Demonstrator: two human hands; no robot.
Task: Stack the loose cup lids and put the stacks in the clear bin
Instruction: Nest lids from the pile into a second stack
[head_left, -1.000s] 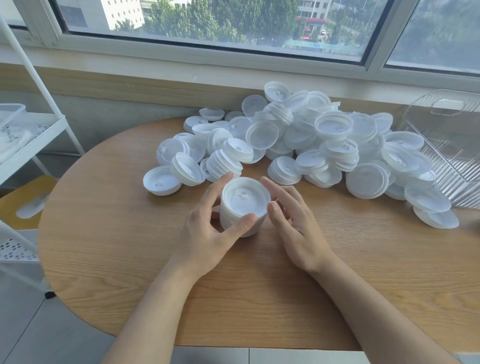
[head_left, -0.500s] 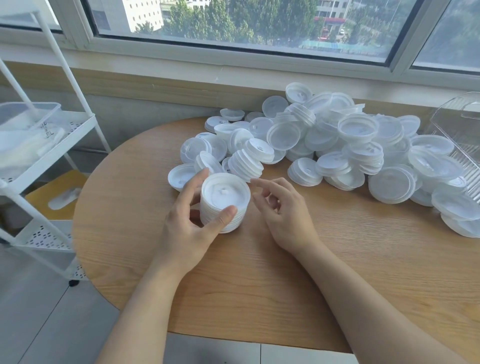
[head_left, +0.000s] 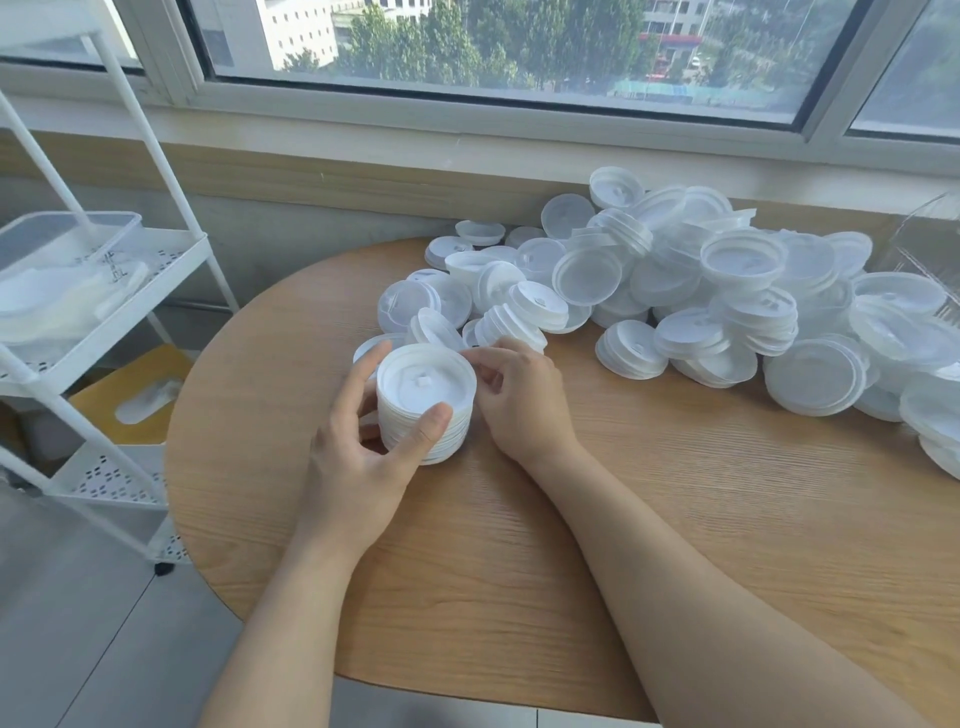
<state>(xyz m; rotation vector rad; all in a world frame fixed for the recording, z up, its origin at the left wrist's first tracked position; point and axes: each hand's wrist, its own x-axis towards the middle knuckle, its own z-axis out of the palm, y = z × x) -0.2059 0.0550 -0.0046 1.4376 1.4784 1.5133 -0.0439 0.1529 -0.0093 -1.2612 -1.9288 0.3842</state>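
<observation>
A stack of white cup lids (head_left: 425, 400) stands on the round wooden table (head_left: 649, 519). My left hand (head_left: 363, 457) grips the stack, thumb on its near side and fingers round its left side. My right hand (head_left: 519, 400) is at the stack's right side, fingers curled, fingertips touching its top rim. Behind lies a big heap of loose translucent lids (head_left: 701, 296), some in short stacks. Only a corner of the clear bin (head_left: 930, 244) shows at the right edge.
A white wheeled rack (head_left: 104, 291) with a plastic container (head_left: 57, 244) on its shelf stands left of the table. A window sill and wall run behind the heap. A yellow stool (head_left: 135, 395) sits under the rack's side.
The view has swung left, so the bin has nearly left the frame. My right hand has closed in from beside the stack to touch its rim. My left hand keeps its grip.
</observation>
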